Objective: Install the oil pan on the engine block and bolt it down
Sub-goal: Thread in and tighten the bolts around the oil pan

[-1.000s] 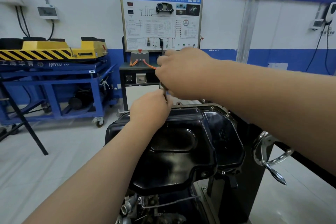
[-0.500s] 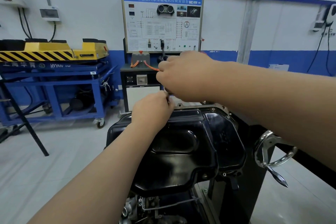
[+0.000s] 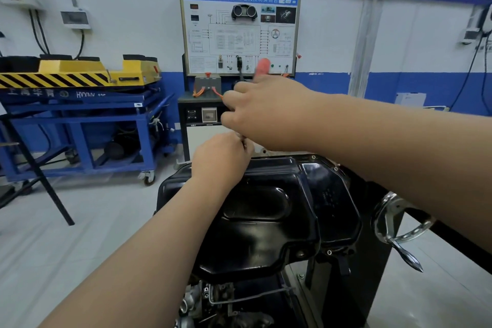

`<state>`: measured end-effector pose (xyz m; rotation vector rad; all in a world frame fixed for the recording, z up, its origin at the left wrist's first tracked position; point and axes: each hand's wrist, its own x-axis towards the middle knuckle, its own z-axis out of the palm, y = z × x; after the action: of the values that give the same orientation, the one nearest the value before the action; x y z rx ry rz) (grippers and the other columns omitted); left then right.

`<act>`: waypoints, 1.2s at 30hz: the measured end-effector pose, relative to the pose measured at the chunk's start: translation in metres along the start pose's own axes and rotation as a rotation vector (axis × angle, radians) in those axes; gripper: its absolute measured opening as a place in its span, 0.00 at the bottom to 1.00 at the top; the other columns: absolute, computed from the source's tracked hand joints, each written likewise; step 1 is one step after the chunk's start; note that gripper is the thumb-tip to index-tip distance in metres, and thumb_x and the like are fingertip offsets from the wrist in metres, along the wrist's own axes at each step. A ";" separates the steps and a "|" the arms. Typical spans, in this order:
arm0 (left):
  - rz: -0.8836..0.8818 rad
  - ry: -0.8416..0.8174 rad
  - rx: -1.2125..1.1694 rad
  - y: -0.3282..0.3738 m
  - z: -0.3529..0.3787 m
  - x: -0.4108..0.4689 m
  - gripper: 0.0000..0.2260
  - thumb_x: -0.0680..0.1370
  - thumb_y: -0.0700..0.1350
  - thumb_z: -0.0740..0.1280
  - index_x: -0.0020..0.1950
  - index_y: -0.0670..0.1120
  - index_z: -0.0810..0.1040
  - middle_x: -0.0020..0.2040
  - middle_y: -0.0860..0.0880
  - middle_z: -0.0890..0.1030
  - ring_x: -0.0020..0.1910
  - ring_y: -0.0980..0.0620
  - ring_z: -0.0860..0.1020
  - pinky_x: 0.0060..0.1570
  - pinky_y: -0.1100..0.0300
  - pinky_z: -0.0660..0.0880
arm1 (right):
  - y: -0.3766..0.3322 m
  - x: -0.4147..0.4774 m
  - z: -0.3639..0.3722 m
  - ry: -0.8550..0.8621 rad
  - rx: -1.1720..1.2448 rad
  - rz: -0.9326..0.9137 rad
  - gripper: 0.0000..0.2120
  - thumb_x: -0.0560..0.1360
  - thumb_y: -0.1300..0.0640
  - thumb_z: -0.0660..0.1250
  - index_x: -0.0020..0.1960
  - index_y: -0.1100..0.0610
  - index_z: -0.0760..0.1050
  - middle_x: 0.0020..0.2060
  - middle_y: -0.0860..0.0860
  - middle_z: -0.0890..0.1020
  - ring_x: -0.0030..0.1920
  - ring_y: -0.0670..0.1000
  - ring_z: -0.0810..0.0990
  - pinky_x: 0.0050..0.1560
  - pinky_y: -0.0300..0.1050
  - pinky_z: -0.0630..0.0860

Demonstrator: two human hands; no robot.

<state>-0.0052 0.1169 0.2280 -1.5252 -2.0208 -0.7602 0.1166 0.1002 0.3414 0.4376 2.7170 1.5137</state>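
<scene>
The black oil pan (image 3: 266, 208) lies on top of the upturned engine block (image 3: 213, 301) on a stand. My left hand (image 3: 221, 154) is at the pan's far rim, fingers curled round the lower end of a thin metal tool (image 3: 243, 138). Just above it, my right hand (image 3: 266, 112) grips the tool's upper part, with one finger sticking up. Both hands hide most of the tool and whatever it sits on. Small bolts show in the pan's flange at the far right (image 3: 313, 157) and the near right (image 3: 329, 252).
A chrome hand wheel (image 3: 399, 224) sticks out of the stand on the right. Behind the pan stands a training board (image 3: 239, 32) on a cabinet. At left is a blue cart (image 3: 80, 125) carrying a yellow machine. A black slanted leg (image 3: 48, 186) crosses the floor.
My right hand has turned a little over the tool, and one of its fingers now points up. My left hand stays at the pan's far rim.
</scene>
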 end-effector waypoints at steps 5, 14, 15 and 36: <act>-0.069 -0.052 0.020 0.003 -0.003 -0.003 0.11 0.75 0.39 0.56 0.33 0.46 0.60 0.30 0.52 0.63 0.29 0.50 0.66 0.29 0.60 0.61 | -0.013 0.002 0.006 0.022 0.210 0.311 0.05 0.77 0.57 0.57 0.47 0.55 0.61 0.33 0.50 0.70 0.28 0.51 0.65 0.28 0.43 0.60; -0.048 0.043 -0.055 0.001 0.004 0.001 0.18 0.79 0.50 0.56 0.30 0.50 0.58 0.25 0.52 0.63 0.22 0.54 0.61 0.24 0.62 0.56 | 0.007 0.005 0.005 0.102 0.024 0.042 0.11 0.75 0.64 0.59 0.58 0.57 0.68 0.49 0.53 0.76 0.50 0.55 0.72 0.43 0.49 0.64; -0.060 0.041 -0.074 0.000 0.006 0.001 0.18 0.79 0.51 0.56 0.30 0.50 0.58 0.25 0.52 0.64 0.22 0.54 0.62 0.24 0.62 0.56 | 0.006 0.005 0.005 0.119 0.051 0.040 0.10 0.75 0.64 0.60 0.55 0.57 0.69 0.45 0.53 0.75 0.47 0.55 0.72 0.41 0.48 0.65; -0.109 -0.057 -0.014 0.001 -0.001 -0.002 0.15 0.75 0.39 0.58 0.30 0.49 0.60 0.29 0.52 0.65 0.27 0.51 0.65 0.28 0.61 0.59 | -0.020 0.003 0.010 -0.034 0.278 0.393 0.22 0.79 0.44 0.56 0.31 0.54 0.60 0.30 0.50 0.66 0.28 0.50 0.63 0.27 0.42 0.63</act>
<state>-0.0033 0.1150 0.2277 -1.4697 -2.1598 -0.7822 0.1104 0.0996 0.3195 1.0454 2.9493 1.1627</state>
